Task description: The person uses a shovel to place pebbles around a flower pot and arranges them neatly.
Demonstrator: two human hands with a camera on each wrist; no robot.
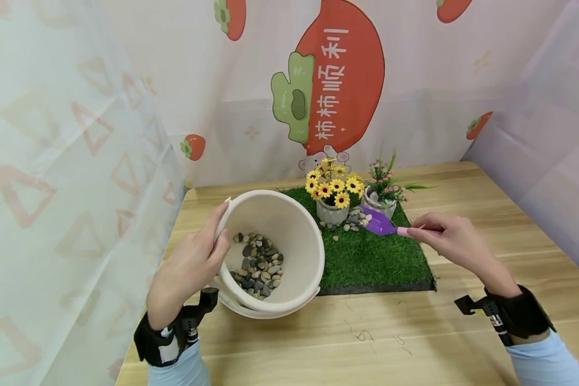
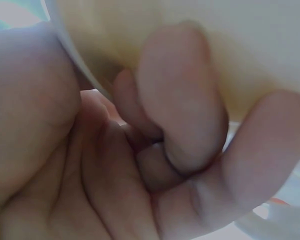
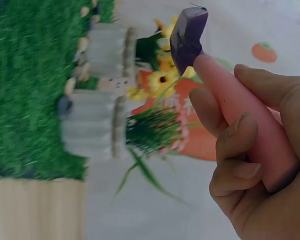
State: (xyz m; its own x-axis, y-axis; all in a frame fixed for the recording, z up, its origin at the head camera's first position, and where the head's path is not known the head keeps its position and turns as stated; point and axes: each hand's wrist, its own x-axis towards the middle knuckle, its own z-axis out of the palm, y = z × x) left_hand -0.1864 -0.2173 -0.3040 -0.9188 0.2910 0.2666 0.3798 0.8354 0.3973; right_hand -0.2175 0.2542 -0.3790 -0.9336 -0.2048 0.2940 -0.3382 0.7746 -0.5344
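My left hand (image 1: 190, 257) grips the rim of a cream bucket (image 1: 296, 230), thumb on its near side and fingers curled under it in the left wrist view. The bucket leans, its mouth toward me, with grey and tan pebbles (image 1: 258, 265) inside. In my right hand (image 1: 455, 238) is a small garden trowel with a purple blade (image 1: 380, 222) and a pink handle (image 3: 245, 120). A few pebbles lie at the blade's tip, beside a small heap of pebbles (image 1: 353, 221) between two grey flowerpots. Yellow flowers (image 1: 335, 186) fill the left pot, pink ones (image 1: 388, 179) the right.
Both pots stand toward the back of a green artificial turf mat (image 1: 371, 262) on the wooden table (image 1: 289, 354). A printed cloth (image 1: 251, 123) hangs behind the table and along both sides. Thin dark strands (image 1: 365, 335) lie in front of the mat.
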